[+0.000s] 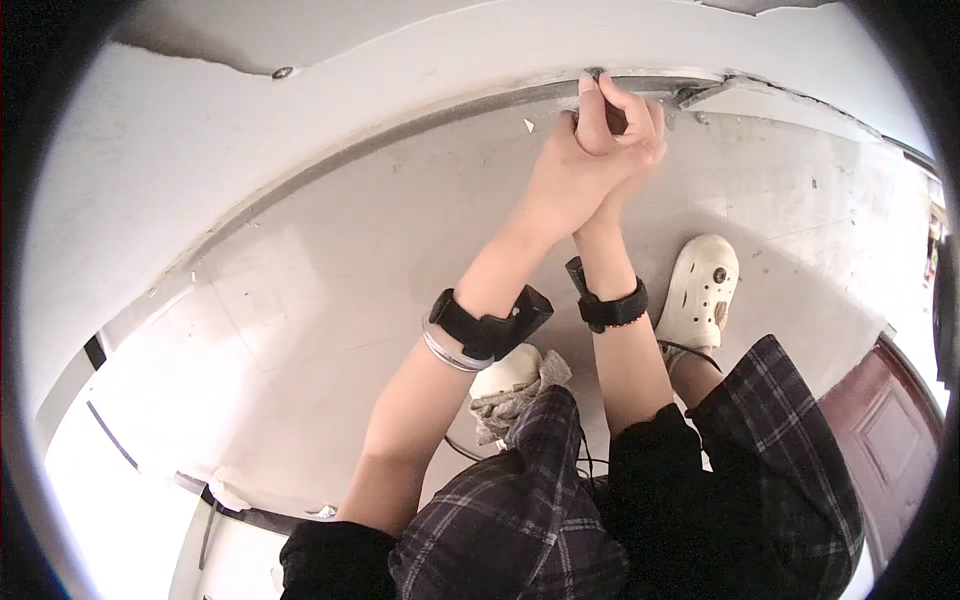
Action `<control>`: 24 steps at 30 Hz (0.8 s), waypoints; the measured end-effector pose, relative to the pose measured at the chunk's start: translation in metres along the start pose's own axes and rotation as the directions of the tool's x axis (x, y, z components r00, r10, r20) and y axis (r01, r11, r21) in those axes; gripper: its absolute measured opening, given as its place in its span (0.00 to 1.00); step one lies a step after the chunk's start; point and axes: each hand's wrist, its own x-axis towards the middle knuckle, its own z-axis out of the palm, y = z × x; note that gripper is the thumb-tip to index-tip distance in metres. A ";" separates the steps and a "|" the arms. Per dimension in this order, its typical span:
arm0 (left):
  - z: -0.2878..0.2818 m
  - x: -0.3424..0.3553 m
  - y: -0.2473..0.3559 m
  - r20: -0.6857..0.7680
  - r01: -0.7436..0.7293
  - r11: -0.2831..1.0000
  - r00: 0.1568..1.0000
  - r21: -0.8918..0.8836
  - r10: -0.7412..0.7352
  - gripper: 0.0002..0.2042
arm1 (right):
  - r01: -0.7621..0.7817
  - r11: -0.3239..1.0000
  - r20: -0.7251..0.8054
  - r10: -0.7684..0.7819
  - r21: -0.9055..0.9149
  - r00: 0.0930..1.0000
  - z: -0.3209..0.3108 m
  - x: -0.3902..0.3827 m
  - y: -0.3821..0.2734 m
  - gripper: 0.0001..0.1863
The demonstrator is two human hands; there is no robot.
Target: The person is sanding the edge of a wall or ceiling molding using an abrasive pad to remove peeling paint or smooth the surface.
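Observation:
My hands are together at the foot of a pale wall, the left crossing in front of the right. The fingers of my left hand [585, 160] are closed in a pinch at a small dark piece [597, 73] on the wall's lower edge. Its kind is too small to make out. Behind, my right hand [628, 182] is mostly covered by the left, and how its fingers lie does not show clearly. Both wrists wear black straps, the left with a black box [515, 322] and a silver bangle [452, 348].
A round screw-like fitting [283, 72] sits on the white wall [400, 70], left of my hands. The trim strip [705, 90] is broken to the right. Small scraps lie on the grey floor [330, 270]. My cream clog [703, 280] stands right; a dark red panelled door [890, 430] lies beyond.

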 end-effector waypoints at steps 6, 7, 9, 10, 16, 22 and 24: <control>-0.021 -0.033 0.002 -0.177 0.077 0.995 0.980 -0.057 -0.086 0.35 | -0.078 0.995 0.089 0.072 0.061 0.993 0.013 -0.022 -0.021 0.04; -0.024 -0.036 0.002 -0.224 0.093 0.993 0.969 -0.065 -0.106 0.35 | -0.126 0.984 0.146 0.107 0.127 0.984 0.017 -0.028 -0.025 0.05; -0.022 -0.038 0.004 -0.204 0.099 0.994 0.973 -0.049 -0.107 0.36 | -0.177 0.963 0.243 0.126 0.201 0.962 0.014 -0.033 -0.031 0.05; -0.022 -0.039 0.006 -0.186 0.104 0.994 0.977 -0.022 -0.106 0.36 | -0.175 0.964 0.249 0.123 0.198 0.961 0.014 -0.033 -0.029 0.05; 0.009 -0.029 0.025 -0.094 0.007 1.000 0.996 -0.030 -0.010 0.33 | -0.035 0.994 0.071 0.027 0.100 0.997 -0.005 -0.007 0.001 0.05; -0.002 -0.006 0.014 0.073 -0.024 1.000 0.997 -0.007 0.025 0.29 | 0.073 0.997 0.055 -0.071 -0.022 0.996 0.000 0.003 0.000 0.05; -0.004 -0.006 0.013 0.122 0.015 1.000 0.992 -0.008 -0.014 0.29 | 0.056 0.998 0.040 -0.056 0.002 0.998 0.000 0.002 -0.007 0.05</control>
